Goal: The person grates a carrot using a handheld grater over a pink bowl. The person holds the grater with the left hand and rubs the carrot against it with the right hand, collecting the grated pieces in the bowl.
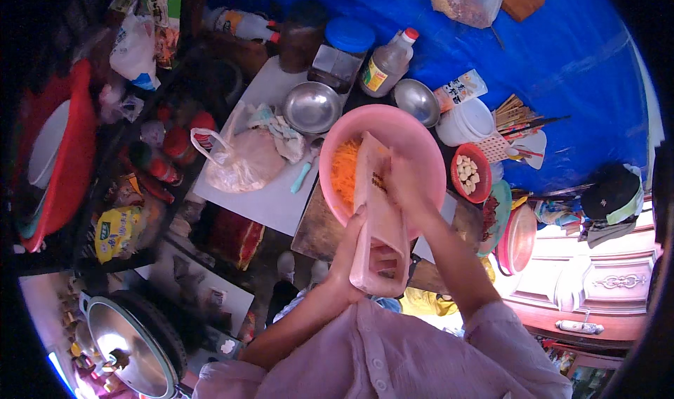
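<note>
A pink plastic basin (389,116) stands on a wooden board (316,230) in front of me, with shredded orange vegetable, perhaps carrot, (345,173) piled at its left side. A long pale pink plastic grater (380,215) slants over the basin, its far end inside. My left hand (350,251) grips the grater's near left side, thumb on its edge. My right hand (403,180) is low over the grater's toothed part, its fingers curled and blurred; whether a piece is under them cannot be told.
Left of the basin are a knotted plastic bag (245,162), a turquoise-handled tool (303,178) and a steel bowl (312,107). Behind stand a second steel bowl (417,102) and a red-capped bottle (387,65). At right are a red basket of peeled garlic (483,157) and a green plate (503,209).
</note>
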`<state>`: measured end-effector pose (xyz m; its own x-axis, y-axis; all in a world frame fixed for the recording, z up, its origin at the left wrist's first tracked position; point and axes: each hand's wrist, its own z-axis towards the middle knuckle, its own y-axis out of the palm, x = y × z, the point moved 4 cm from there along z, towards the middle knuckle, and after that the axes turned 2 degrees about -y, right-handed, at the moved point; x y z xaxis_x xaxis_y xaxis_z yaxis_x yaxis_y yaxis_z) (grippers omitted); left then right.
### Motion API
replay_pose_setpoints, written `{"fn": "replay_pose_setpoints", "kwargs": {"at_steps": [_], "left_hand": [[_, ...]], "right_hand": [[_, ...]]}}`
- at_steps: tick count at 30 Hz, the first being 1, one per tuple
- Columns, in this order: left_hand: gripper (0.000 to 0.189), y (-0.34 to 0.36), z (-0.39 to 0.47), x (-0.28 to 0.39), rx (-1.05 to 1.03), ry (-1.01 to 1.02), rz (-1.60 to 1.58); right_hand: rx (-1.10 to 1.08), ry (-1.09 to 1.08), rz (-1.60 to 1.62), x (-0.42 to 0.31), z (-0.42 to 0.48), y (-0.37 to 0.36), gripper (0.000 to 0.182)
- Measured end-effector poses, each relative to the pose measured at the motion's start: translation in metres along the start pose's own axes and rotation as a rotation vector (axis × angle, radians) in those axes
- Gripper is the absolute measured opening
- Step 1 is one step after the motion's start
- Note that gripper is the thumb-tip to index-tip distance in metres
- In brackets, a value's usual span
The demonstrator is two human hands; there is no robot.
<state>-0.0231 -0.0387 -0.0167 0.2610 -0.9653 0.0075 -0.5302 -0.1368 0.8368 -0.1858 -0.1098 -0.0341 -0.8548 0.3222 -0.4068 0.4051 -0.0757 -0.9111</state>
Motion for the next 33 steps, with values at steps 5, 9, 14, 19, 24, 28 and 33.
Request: {"fn": "replay_pose_setpoints", "kwargs": {"at_steps": [5, 9, 14, 19, 24, 28, 33], "left_hand": [[0.076, -0.004, -0.001, 0.005, -0.020, 0.044, 0.023], [0.076, -0.009, -0.001, 0.001, -0.040, 0.009, -0.001], [0.074, 0.004, 0.001, 0.000, -0.032, 0.006, -0.001], [0.074, -0.002, -0.001, 0.004, -0.021, 0.033, 0.009], [0.074, 0.001, -0.003, 0.000, -0.048, 0.000, -0.031], [0.075, -0.002, 0.000, 0.001, -0.048, 0.015, -0.035], [0.077, 0.007, -0.004, 0.005, -0.134, 0.073, 0.017]], "right_hand": [[-0.059, -0.036, -0.072, -0.009, -0.006, 0.005, 0.026], [-0.127, -0.042, -0.171, -0.041, -0.046, -0.019, 0.032], [0.088, -0.012, 0.051, 0.017, 0.021, 0.007, 0.015], [-0.005, -0.052, -0.046, -0.017, -0.024, -0.004, 0.018], [-0.031, -0.023, -0.129, -0.014, -0.024, -0.004, 0.015], [0.070, -0.057, -0.139, 0.010, 0.023, 0.015, 0.012], [0.033, -0.049, 0.305, 0.040, 0.037, 0.021, 0.007]]}}
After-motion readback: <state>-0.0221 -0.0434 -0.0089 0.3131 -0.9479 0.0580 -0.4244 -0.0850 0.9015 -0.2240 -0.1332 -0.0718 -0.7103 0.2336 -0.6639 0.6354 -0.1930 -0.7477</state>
